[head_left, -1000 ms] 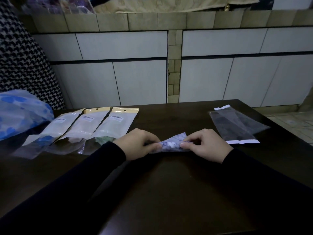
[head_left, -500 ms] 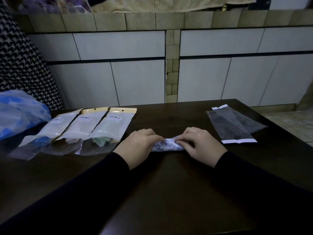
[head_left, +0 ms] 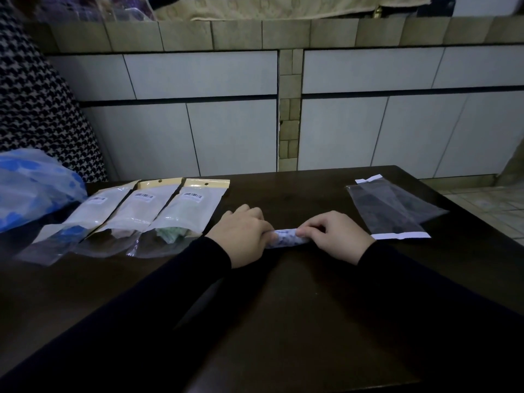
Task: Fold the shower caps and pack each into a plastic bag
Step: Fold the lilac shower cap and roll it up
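A shower cap [head_left: 286, 238], pale with a blue-purple print, lies folded into a narrow strip on the dark table [head_left: 283, 321]. My left hand [head_left: 241, 236] grips its left end with curled fingers. My right hand [head_left: 336, 235] pinches its right end between thumb and fingertips. Both ends of the cap are hidden under my hands. Clear empty plastic bags [head_left: 394, 211] with white strips lie to the right of my right hand.
Three packed pouches [head_left: 147, 211] with barcode labels lie in a row left of my left hand. A blue-and-white plastic bag [head_left: 31, 185] sits at the far left. White cabinet doors [head_left: 226, 137] stand behind the table. Tiled floor [head_left: 490, 205] shows at right.
The cap went from a wider triangular shape to a tight narrow strip. Both hands shifted slightly away from me and stay on its ends.
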A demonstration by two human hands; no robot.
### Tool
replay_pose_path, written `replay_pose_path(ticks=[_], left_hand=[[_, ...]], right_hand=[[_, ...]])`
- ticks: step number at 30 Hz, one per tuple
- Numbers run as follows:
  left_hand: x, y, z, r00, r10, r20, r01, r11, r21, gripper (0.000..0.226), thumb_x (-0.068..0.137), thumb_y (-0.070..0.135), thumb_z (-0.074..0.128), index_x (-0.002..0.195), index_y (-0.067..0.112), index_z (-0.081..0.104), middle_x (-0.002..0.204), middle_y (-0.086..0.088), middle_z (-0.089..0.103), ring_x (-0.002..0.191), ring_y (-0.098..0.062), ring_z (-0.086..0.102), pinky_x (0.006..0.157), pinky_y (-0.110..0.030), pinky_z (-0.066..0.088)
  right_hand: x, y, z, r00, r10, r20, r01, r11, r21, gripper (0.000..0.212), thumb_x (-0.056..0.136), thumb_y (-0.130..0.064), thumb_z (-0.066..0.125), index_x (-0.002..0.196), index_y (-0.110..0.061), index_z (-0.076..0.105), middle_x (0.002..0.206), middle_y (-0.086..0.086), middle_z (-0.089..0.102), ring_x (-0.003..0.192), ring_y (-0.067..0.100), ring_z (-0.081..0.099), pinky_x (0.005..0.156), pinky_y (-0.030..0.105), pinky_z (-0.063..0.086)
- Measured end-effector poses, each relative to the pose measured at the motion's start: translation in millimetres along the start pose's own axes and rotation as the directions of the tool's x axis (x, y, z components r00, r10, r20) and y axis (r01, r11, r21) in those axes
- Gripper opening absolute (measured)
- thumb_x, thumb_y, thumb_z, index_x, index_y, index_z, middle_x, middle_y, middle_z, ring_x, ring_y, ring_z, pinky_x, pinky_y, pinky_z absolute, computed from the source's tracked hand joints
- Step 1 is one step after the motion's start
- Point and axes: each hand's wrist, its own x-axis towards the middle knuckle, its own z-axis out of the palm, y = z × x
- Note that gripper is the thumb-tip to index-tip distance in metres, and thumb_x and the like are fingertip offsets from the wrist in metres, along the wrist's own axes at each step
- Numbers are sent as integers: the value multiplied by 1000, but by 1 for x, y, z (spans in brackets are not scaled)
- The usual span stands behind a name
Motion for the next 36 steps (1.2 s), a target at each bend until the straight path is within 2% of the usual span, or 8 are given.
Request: replay_pose_path(ticks=[3,8,10,13,17,22,28,36], left_hand=[[5,6,-2,997,-32,73,28,998,49,33,100,32,43,132,26,51,128,0,48,119,-19,42,96,-35,35],[9,5,-2,993,-88,77,89,996,-15,32,101,30,42,132,25,49,131,0,51,122,-20,46,102,-38,34],[6,5,0,995,-95,3,95,992,-81,32,100,31,42,132,29,44,130,3,54,121,-19,47,101,-37,34],[2,2,5,990,-52,-130,49,998,-26,25,99,32,45,123,35,47,122,4,58,114,-18,47,95,-35,36],[2,-4,13,981,9,-191,-14,1000,-23,30,99,32,45,126,30,56,126,4,51,113,-14,41,94,-30,40],[1,6,10,987,56,-148,-56,998,0,44,91,55,48,122,25,57,114,4,52,100,-10,48,86,-24,40],[-3,3,8,962,148,-228,-130,987,92,41,94,50,47,127,28,56,110,2,63,97,-13,58,86,-27,46],[-3,7,2,956,223,-191,-193,967,164,44,96,48,44,138,34,46,131,10,58,120,-9,52,98,-26,34]], right_hand=[[0,-2,4,999,38,-12,-36,995,91,24,94,-32,56,114,-25,68,106,-11,62,95,2,51,86,21,37],[-2,1,13,966,-93,-240,84,995,-46,24,90,-32,61,114,-27,65,113,-10,50,103,1,43,89,20,36],[-2,-1,14,960,-166,-227,135,980,-146,23,93,-31,56,114,-26,63,115,-10,54,105,2,44,92,21,38],[-1,2,10,967,-213,-137,171,948,-268,30,97,-35,47,124,-26,58,120,-8,56,115,8,45,101,27,37],[-2,10,4,981,-191,44,193,900,-392,50,93,-52,46,140,-36,41,130,-10,45,126,10,33,107,33,30],[-1,8,0,966,-257,23,240,861,-448,42,96,-46,45,137,-39,44,109,-12,42,106,7,37,94,28,29],[-5,14,-8,935,-349,55,337,834,-438,47,91,-53,49,136,-39,44,109,-12,54,106,6,43,92,26,25],[-16,15,-2,938,-345,-7,319,875,-365,35,94,-45,50,127,-37,53,95,-20,51,96,2,46,94,24,29]])
